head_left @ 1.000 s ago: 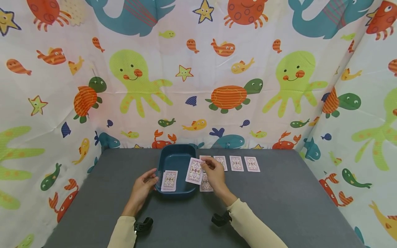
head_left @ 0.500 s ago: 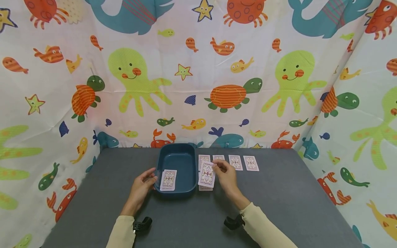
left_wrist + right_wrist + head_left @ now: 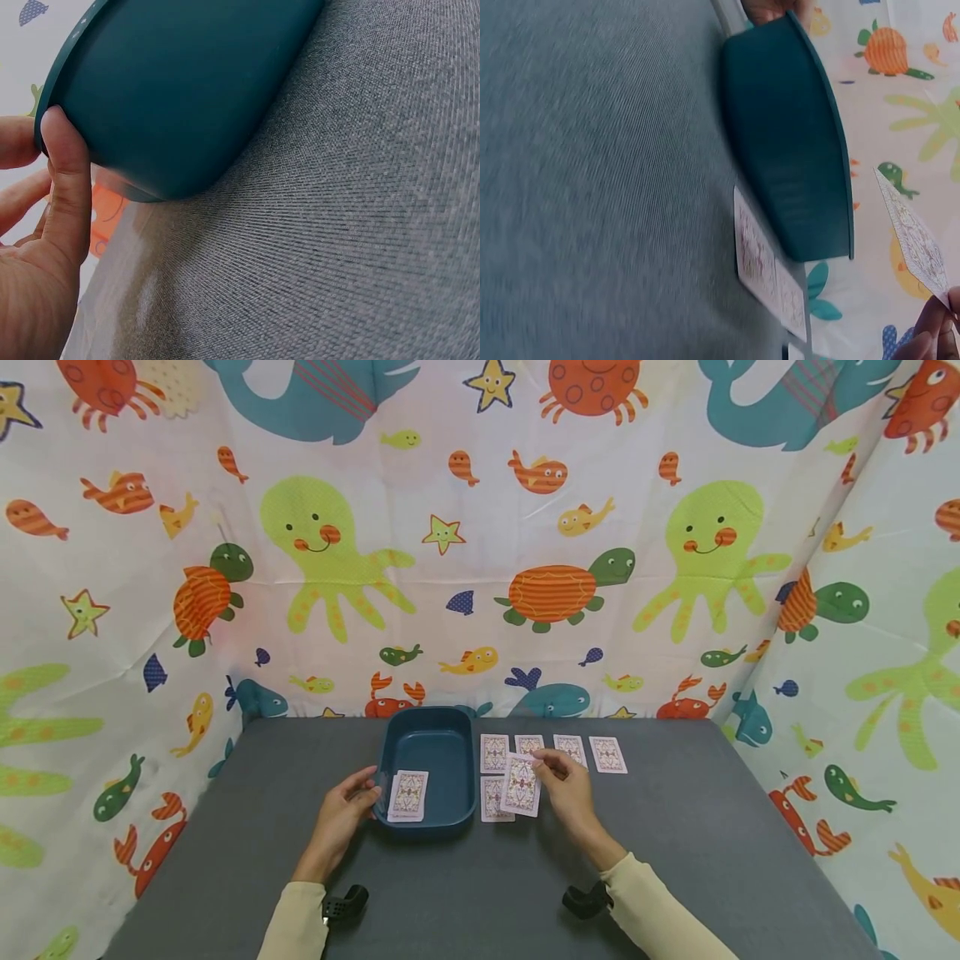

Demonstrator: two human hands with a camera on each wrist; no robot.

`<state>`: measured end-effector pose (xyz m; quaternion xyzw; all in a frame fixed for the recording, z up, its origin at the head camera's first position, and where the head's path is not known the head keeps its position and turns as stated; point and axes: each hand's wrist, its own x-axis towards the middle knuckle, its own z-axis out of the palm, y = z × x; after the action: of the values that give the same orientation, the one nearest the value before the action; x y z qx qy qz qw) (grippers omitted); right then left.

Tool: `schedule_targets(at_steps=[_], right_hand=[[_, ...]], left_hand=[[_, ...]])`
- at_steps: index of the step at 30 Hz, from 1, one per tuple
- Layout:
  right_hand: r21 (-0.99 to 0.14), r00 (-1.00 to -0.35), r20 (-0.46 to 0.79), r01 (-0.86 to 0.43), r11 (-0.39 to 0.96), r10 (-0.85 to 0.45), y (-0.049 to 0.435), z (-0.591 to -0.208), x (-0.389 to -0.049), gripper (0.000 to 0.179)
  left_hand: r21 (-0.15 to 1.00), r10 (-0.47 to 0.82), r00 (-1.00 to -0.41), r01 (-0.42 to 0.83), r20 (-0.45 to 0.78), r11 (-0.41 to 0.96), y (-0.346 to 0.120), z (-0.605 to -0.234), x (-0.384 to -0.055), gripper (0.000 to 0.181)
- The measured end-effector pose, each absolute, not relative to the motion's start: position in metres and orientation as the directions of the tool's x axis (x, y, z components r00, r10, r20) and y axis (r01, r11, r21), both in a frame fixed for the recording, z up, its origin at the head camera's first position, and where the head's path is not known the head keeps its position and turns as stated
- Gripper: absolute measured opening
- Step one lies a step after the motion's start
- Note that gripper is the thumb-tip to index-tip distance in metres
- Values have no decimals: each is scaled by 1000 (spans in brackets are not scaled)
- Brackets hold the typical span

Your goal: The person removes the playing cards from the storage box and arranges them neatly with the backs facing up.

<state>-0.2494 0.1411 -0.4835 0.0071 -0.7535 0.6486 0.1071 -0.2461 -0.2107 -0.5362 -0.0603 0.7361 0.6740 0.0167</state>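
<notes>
My left hand (image 3: 343,810) pinches the near left rim of a dark teal tray (image 3: 450,806) between thumb and fingers; the left wrist view shows the thumb (image 3: 66,161) against its outer wall. Face-down playing cards (image 3: 408,796) lie in the tray's near left corner. To the right of the tray my right hand (image 3: 567,789) pinches one playing card (image 3: 521,785) by its upper right corner, held above the table. That held card partly covers a card (image 3: 492,799) lying beside the tray. In the right wrist view the held card (image 3: 915,240) stands tilted off the table.
Behind the held card runs a row of face-down cards: the leftmost (image 3: 494,753), one partly hidden (image 3: 528,743), one behind my right hand (image 3: 570,750) and the rightmost (image 3: 608,755). They lie on a grey table (image 3: 712,843). A patterned curtain (image 3: 480,677) hangs behind.
My right hand has carried the pinched card rightward from over the tray to over the table, just right of the near card. My left hand stays at the tray's rim.
</notes>
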Motion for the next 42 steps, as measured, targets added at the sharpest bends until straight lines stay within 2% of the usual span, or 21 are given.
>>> schedule_targets(at_steps=[6, 28, 42], right_hand=[[-968, -978, 163, -133, 211, 129, 157, -509, -267, 21], [-926, -997, -7, 34, 376, 73, 180, -533, -292, 19], [-832, -1000, 3, 4, 555, 12, 190, -540, -302, 13]], left_hand=[[990, -74, -993, -101, -94, 100, -211, -539, -247, 46], [987, -71, -991, -117, -110, 105, -212, -541, -249, 44], [990, -73, -992, -113, -107, 90, -211, -541, -249, 45]])
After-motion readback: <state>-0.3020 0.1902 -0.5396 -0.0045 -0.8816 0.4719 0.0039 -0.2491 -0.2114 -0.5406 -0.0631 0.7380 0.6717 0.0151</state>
